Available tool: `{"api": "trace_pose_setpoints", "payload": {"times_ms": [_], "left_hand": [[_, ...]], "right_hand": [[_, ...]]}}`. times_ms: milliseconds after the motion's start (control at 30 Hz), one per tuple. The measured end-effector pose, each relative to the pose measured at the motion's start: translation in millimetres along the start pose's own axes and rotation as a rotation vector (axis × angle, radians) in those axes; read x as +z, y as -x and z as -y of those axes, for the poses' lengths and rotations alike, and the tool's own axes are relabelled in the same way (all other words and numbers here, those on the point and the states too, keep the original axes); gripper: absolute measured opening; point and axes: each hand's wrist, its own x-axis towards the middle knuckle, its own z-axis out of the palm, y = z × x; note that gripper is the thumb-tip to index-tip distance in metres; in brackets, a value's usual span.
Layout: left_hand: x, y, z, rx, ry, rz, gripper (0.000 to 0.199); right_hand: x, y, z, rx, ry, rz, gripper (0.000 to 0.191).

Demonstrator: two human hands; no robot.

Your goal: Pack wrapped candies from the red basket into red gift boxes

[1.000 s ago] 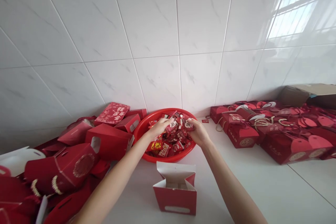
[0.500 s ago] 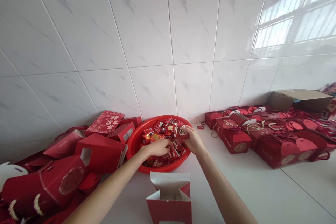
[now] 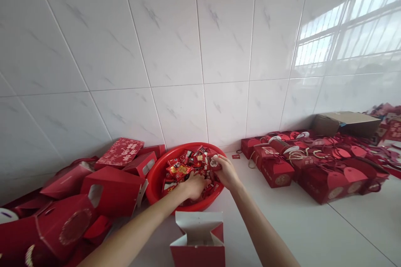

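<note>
A round red plastic basket (image 3: 153,190) stands near the tiled wall, holding many small red packets (image 3: 179,170). Reaching into its middle, my left hand (image 3: 196,185) has its fingers down among the packets; their tips are partly hidden. At the basket's right side my right hand (image 3: 226,170) is closed on a red packet (image 3: 213,162) with a pale print. Directly in front of the basket, an upright red box (image 3: 198,255) stands with its white-lined top open.
Unfolded and part-folded red boxes (image 3: 114,190) are piled at the left. Closed red boxes with cords (image 3: 277,171) crowd the right, before a brown cardboard box (image 3: 347,121). A small red card (image 3: 236,156) lies right of the basket.
The view has tilted up and shifted slightly right. My left hand has spread its fingers somewhat and reaches deeper among the packets. My right hand keeps its place at the basket's right side.
</note>
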Motion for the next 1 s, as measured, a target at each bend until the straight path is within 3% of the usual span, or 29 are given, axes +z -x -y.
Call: {"api": "trace_pose_setpoints", "payload": {"times_ms": [200, 333, 600, 833, 1000], "left_hand": [[-10.5, 6, -4, 0.008, 0.037, 0.006, 0.060], [-14.0, 11, 7, -0.001, 0.096, 0.001, 0.062], [-26.1, 26, 41, -0.106, 0.239, -0.142, 0.081], [-36.7, 39, 43, -0.153, 0.371, -0.366, 0.087], [-36.7, 37, 48, -0.185, 0.376, -0.399, 0.086]], "right_hand": [[-2, -2, -3, -0.005, -0.016, -0.002, 0.019], [-2, -2, -3, -0.016, -0.037, 0.015, 0.016], [0, -1, 0, -0.011, -0.043, -0.009, 0.019], [-7, -5, -3, -0.012, -0.004, 0.008, 0.021], [-10, -7, -5, -0.021, 0.009, 0.033, 0.023]]}}
